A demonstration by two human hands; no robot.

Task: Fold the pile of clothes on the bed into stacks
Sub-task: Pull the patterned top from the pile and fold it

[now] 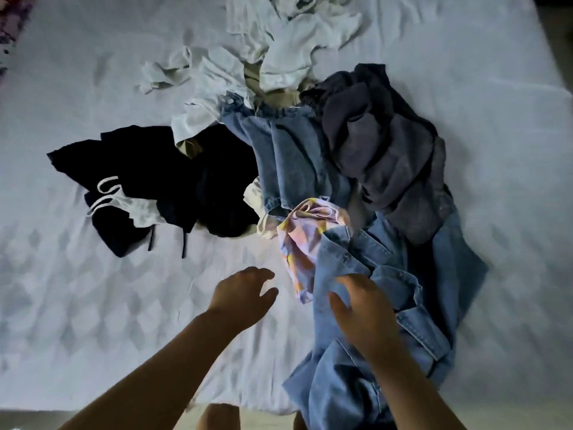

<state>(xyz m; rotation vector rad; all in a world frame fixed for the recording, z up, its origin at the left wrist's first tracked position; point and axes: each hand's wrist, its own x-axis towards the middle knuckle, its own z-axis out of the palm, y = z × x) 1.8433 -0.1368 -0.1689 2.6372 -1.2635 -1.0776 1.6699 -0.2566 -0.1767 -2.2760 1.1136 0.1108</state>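
Note:
A loose pile of clothes lies across the white bed (93,305). My right hand (362,308) grips a light blue denim shirt (356,377) that hangs over the bed's near edge. My left hand (242,293) hovers over the bare sheet with relaxed, spread fingers, holding nothing. A pastel patterned garment (302,240) lies just beyond both hands. Behind it lie blue jeans (288,159), a grey garment (381,150), dark navy clothes (173,178) with a small white strappy top (133,206), and white clothes (279,41) at the far side.
The near left part of the bed shows only the quilted sheet. The bed's front edge (124,408) runs along the bottom, with floor and my feet (217,417) below it. A colourful object (9,32) sits at the far left corner.

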